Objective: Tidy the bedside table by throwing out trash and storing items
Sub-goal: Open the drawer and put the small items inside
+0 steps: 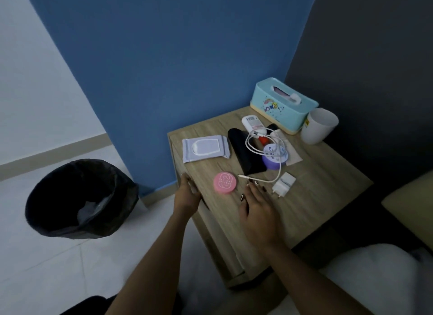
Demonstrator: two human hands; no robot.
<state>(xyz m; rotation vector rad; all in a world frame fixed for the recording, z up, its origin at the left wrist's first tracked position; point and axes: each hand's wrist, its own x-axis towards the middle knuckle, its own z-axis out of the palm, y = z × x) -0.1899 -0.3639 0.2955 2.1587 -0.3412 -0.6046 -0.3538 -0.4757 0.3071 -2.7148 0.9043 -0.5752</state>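
Head view: the clutter lies on the bedside table point(316, 185), with the bin point(82, 197) on the floor to its left. The white cable point(262, 150) loops over the purple tin point(273, 158), so a tug would likely drag things off (the charger plug point(282, 185) too). The right hand point(255, 204) is flat with fingers spread, its tips by the cable's end. The left hand point(187, 192) grips the table's left edge.

Blue wall point(175, 56) stands beyond the right hand point(257, 211); dark grey wall point(363, 56) beyond, rightward. Pale tiled floor point(46, 279) and beige skirting point(58, 150) well left. White bedding point(375, 275) near, lower right.
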